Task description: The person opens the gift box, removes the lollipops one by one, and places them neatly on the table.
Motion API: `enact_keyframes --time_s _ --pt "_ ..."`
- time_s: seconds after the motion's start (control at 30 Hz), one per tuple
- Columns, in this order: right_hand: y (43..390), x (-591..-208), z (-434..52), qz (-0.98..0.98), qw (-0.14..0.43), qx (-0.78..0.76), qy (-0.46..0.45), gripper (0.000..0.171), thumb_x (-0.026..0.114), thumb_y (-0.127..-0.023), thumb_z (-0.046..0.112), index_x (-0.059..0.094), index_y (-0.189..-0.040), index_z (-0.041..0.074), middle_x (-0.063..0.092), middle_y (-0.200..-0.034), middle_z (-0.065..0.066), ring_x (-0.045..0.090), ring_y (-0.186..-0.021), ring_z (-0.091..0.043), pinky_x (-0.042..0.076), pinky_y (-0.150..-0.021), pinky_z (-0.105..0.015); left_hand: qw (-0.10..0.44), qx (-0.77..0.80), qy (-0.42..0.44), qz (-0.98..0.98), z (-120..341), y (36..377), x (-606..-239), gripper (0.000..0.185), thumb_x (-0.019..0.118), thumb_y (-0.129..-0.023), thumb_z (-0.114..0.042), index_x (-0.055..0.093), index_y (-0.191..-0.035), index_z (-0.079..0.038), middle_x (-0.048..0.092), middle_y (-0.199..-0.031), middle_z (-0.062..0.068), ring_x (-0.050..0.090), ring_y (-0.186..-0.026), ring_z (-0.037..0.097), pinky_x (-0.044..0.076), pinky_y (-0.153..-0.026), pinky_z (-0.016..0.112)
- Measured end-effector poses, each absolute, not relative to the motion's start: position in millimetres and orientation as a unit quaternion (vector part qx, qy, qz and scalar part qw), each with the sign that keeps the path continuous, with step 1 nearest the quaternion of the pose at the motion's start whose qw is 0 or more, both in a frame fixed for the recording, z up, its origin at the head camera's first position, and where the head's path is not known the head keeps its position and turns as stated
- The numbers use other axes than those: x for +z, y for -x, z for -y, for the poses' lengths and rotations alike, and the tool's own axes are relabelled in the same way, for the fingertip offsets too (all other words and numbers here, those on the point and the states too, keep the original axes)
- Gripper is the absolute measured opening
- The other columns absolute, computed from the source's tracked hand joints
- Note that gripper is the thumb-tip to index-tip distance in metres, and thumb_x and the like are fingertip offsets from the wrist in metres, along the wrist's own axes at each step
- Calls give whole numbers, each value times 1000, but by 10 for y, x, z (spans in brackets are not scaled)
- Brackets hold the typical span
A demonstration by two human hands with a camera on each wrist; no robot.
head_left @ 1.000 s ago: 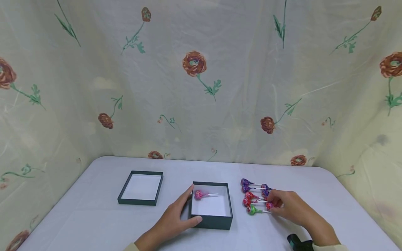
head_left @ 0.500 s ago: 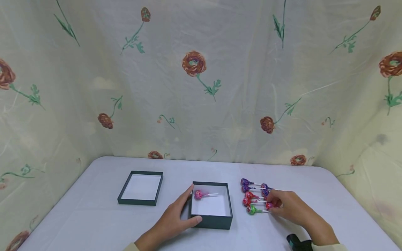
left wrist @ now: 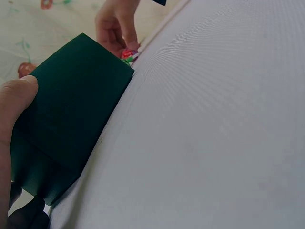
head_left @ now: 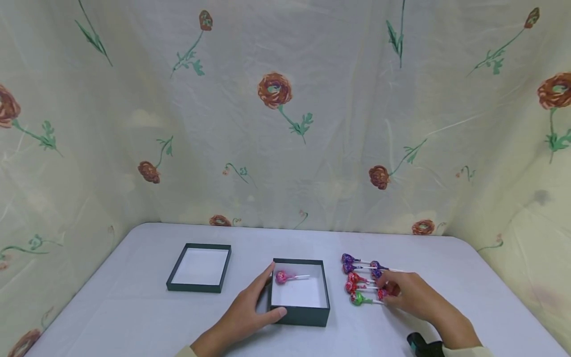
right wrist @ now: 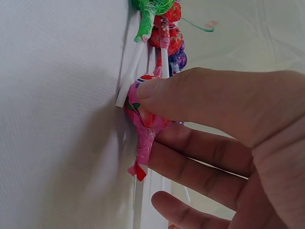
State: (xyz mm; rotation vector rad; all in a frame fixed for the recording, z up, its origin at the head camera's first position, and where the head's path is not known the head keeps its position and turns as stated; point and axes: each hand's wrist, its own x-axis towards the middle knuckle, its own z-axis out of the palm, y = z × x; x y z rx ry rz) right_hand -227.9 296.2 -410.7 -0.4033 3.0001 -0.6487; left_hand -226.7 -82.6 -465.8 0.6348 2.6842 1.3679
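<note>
My left hand (head_left: 250, 307) grips the near-left part of a dark green box (head_left: 305, 317), thumb on its front wall and fingers along its left side. Inside the box, towards the back left, lies a pink lollipop (head_left: 281, 277) with its stick pointing right. To the right of the box, my right hand (head_left: 412, 295) pinches another pink lollipop (right wrist: 147, 138) by its wrapped head; the thumb covers part of it. Beside that hand are a green lollipop (head_left: 358, 298), red lollipops (head_left: 351, 287) and several purple lollipops (head_left: 347, 259), laid in a group with sticks to the right.
A shallow dark green lid (head_left: 194, 287) with a white inside lies left of the box. The table (head_left: 134, 317) has a white cover. A flowered curtain (head_left: 330, 163) hangs behind and at both sides. A black wrist device (head_left: 426, 345) sits at my right cuff.
Almost nothing differs. The left hand stays on the box and the right hand stays at the pink lollipop among the others.
</note>
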Motion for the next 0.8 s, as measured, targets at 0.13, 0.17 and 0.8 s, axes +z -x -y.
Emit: enact_keyframes --time_s 0.13,0.17,0.8 --pt "2267 -4100 -2982 -970 27 -206 126 20 78 -78 7 67 -94 14 55 -75 4 48 -70 -14 42 -62 -27 30 445 -209 -870 828 2268 -4658 89 66 -82 -60 16 -153 -41 26 -157 -6 27 -142 24 27 -110 59" --pt "2264 -4098 -2989 -970 28 -206 124 20 78 -78 7 67 -93 15 55 -74 4 48 -70 -14 42 -62 -27 29 445 -210 -870 829 2268 -4658 89 66 -81 -60 16 -153 -41 26 -157 -5 27 -142 24 27 -110 59" --pt "2256 -4050 -3052 -970 40 -210 117 21 76 -77 6 66 -94 13 58 -78 4 51 -73 -14 47 -66 -31 30 444 -211 -870 831 2277 -4673 90 65 -80 -64 15 -152 -44 27 -156 -5 28 -142 24 27 -110 59"
